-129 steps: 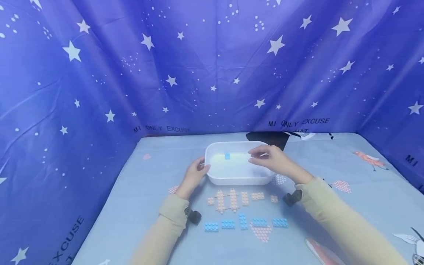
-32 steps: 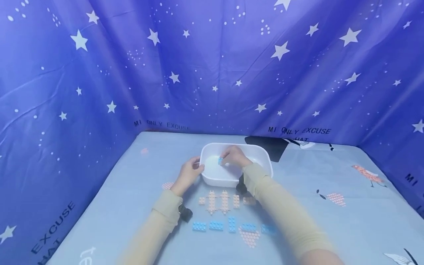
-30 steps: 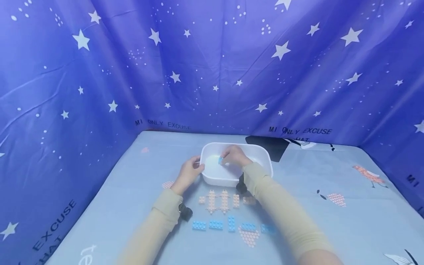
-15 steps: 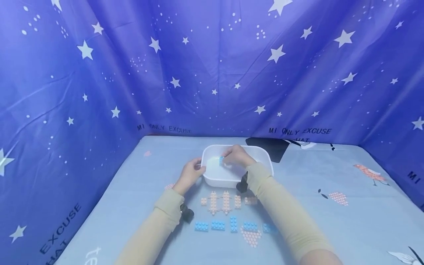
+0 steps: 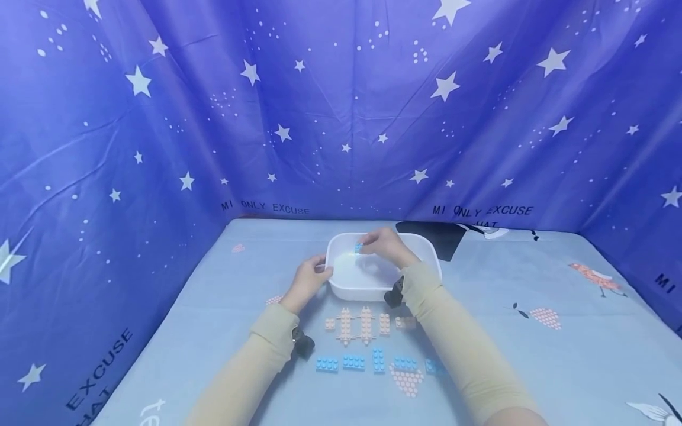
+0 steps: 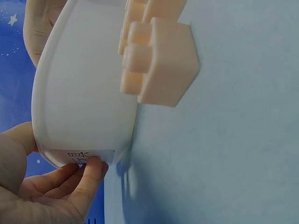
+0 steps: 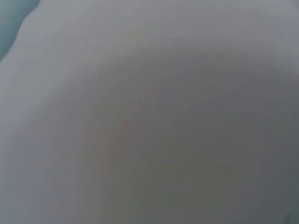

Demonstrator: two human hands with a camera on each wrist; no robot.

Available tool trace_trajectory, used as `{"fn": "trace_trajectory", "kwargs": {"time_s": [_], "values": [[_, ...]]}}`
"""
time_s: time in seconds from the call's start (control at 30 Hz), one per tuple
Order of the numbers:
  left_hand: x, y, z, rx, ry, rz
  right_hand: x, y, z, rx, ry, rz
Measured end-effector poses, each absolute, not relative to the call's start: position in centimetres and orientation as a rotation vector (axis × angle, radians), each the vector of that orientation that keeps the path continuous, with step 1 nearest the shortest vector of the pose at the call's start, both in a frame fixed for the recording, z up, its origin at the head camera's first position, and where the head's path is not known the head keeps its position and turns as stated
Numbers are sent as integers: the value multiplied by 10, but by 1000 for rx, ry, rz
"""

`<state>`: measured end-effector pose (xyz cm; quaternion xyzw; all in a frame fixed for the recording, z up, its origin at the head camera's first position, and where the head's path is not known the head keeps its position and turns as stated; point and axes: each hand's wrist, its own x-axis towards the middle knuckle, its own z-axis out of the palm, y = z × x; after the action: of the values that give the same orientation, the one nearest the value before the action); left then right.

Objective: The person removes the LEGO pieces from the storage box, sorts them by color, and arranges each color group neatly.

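Observation:
A white plastic tub (image 5: 357, 293) stands on the cloth in the middle of the head view. My left hand (image 5: 308, 280) grips its left end, the thumb over the rim and the fingers against the labelled outer wall, as the left wrist view shows. Over the tub's inside, my right hand (image 5: 389, 245) pinches a small blue building brick (image 5: 359, 247) between thumb and fingertips, near the back wall. The right wrist view is a grey blur in which no hand shows.
In front of the tub lie several peach bricks (image 5: 385, 324), two of them long with side pegs. Nearer me is a row of blue bricks (image 5: 354, 362); my right sleeve (image 5: 469, 343) partly covers its right end. A blue star-patterned curtain (image 5: 341, 106) hangs behind.
My right hand first reached left into the tub and took hold of the blue brick. Since half a second ago it has lifted the brick slightly. My left hand keeps its grip on the tub.

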<state>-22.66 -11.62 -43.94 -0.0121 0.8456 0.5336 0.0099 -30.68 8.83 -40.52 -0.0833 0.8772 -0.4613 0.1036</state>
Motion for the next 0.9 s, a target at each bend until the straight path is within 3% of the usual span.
{"fn": "trace_trajectory", "kwargs": {"time_s": [0.9], "values": [[-232, -113, -442, -13, 2647, 1648, -253, 138, -331, -317, 2568, -1523]]}}
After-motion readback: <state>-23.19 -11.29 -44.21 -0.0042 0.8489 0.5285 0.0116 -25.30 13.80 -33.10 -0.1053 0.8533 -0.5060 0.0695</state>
